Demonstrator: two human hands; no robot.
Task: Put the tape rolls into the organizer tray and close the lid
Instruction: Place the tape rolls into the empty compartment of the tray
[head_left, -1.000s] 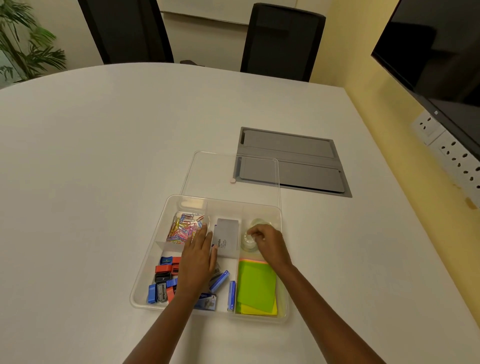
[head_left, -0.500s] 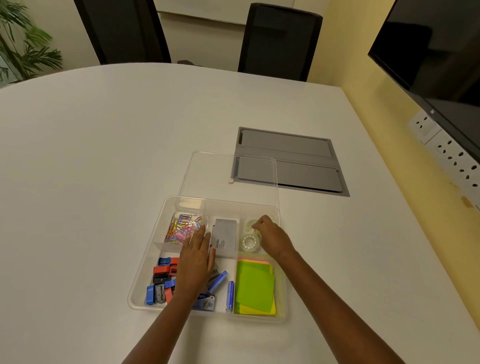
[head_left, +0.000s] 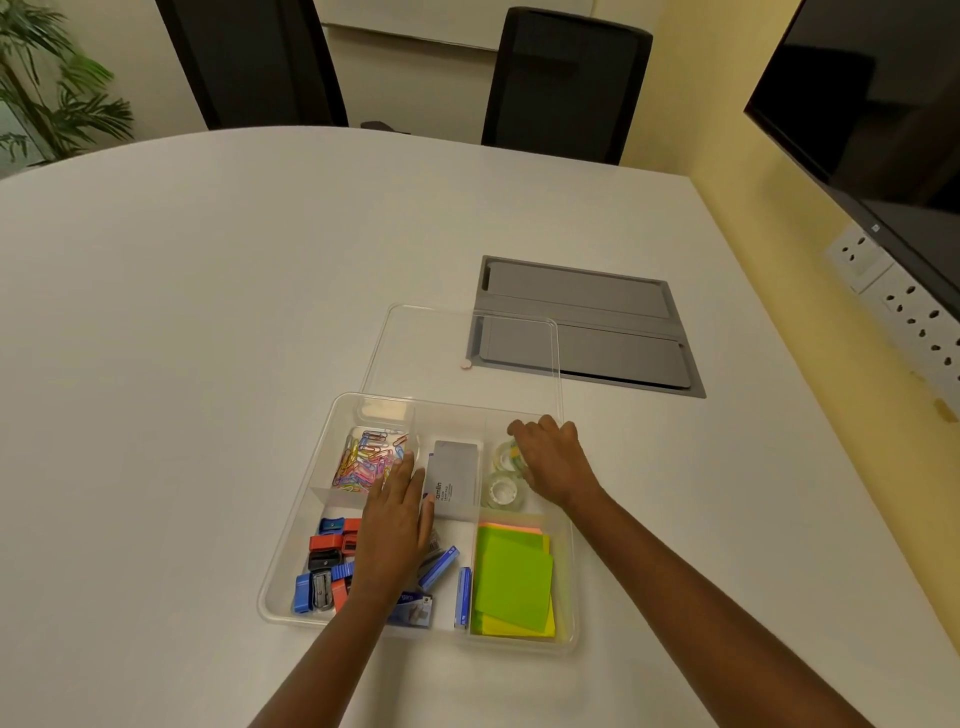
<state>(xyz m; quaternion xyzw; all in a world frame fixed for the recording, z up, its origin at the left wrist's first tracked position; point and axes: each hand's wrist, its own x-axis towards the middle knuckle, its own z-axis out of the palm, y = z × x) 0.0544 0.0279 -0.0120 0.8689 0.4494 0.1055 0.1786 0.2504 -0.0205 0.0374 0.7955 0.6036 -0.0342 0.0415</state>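
White table (head_left: 208, 312), two clear tape rolls (head_left: 503, 488) in tray (head_left: 291, 545)

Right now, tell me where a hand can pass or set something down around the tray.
Bare table lies wide open left of the organizer tray, and also right of it toward the yellow wall. Beyond the tray, the clear lid and grey floor-box panel fill the space. Inside, it is crowded: tape rolls, paper clips, both hands.

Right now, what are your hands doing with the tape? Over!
Left hand flat on tray, holding nothing. Right hand beside two tape rolls in far-right compartment. Lid off, behind tray. Nothing in the way.
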